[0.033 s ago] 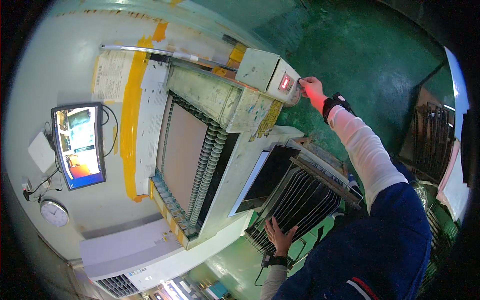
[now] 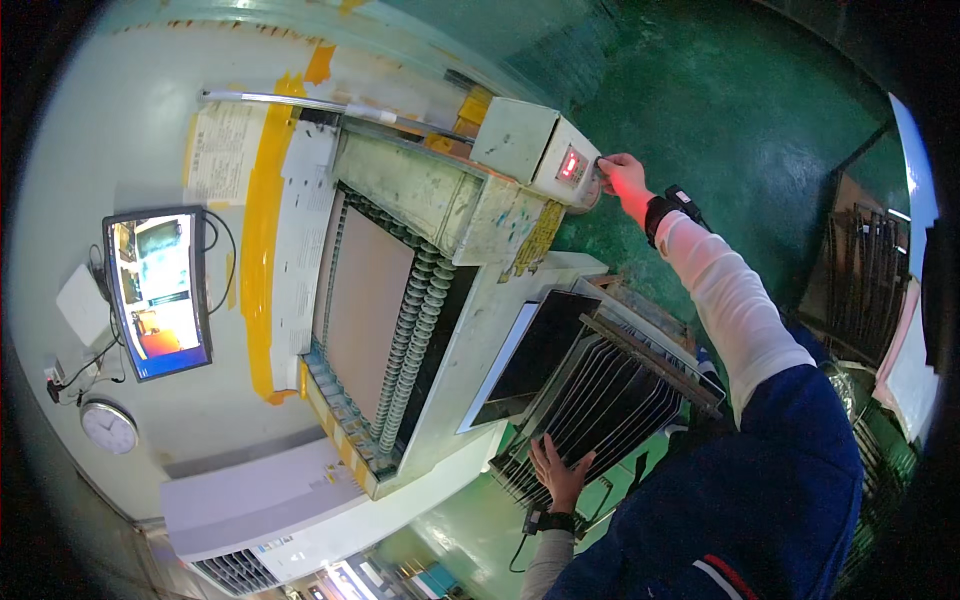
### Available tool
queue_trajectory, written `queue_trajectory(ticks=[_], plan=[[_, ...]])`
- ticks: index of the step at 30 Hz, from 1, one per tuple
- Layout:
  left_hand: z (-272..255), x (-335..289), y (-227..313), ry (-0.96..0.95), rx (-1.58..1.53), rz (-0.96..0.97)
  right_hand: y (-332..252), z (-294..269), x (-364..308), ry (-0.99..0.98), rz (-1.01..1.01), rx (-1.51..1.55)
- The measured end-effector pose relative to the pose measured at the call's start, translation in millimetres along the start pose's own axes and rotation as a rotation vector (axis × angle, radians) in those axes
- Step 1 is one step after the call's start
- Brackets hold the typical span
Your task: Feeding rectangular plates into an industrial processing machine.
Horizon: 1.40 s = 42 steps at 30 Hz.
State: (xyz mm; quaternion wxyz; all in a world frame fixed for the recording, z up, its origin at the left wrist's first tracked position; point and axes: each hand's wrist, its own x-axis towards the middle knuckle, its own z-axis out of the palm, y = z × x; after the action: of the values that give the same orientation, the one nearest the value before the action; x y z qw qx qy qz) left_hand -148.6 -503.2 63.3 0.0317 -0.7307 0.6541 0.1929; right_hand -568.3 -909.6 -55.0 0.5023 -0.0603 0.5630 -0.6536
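Observation:
My right hand reaches out to a pale control box with a lit red readout. Its thumb and fingers are pinched around a small black knob on the box's side; the fingers partly hide the knob. Lower down, my left hand has its fingers spread and rests at the edge of a rack with thin parallel wire dividers. It grips nothing that I can see. Left of the rack stands a roller conveyor machine, with a flat beige panel lying in its bed beside rows of ridged rollers.
Dark and white flat panels lean between machine and rack. A monitor and round clock are on the left wall, above a white air-conditioning unit. More racks stand at the far right on green floor.
The lit red figures on the control box look slightly different. Both hands keep their places.

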Motion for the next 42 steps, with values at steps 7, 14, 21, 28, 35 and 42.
queue_trajectory(ticks=[7, 14, 21, 28, 35, 42], plan=[[2.9, 0.4, -4.0, -0.002, -0.01, 0.01, -0.3, 2.0, -1.8, 0.02, 0.008, 0.087], [3.6, 1.2, -5.3, 0.008, -0.003, 0.023, 2.9, 2.6, 1.0, 0.03, -0.014, 0.069], [0.1, 2.1, 0.4, -0.003, -0.018, 0.022, 2.7, 2.5, 2.8, 0.037, 0.002, 0.037], [0.1, 2.2, -0.4, -0.008, -0.015, 0.01, 8.5, 3.0, 6.1, 0.028, -0.009, 0.057], [4.6, 0.3, -6.0, 0.003, 0.003, 0.007, 15.1, 2.7, 9.9, 0.042, 0.008, 0.042], [3.9, 1.2, -3.8, 0.013, 0.009, 0.022, 17.4, 4.0, 13.9, 0.057, -0.016, 0.054]])
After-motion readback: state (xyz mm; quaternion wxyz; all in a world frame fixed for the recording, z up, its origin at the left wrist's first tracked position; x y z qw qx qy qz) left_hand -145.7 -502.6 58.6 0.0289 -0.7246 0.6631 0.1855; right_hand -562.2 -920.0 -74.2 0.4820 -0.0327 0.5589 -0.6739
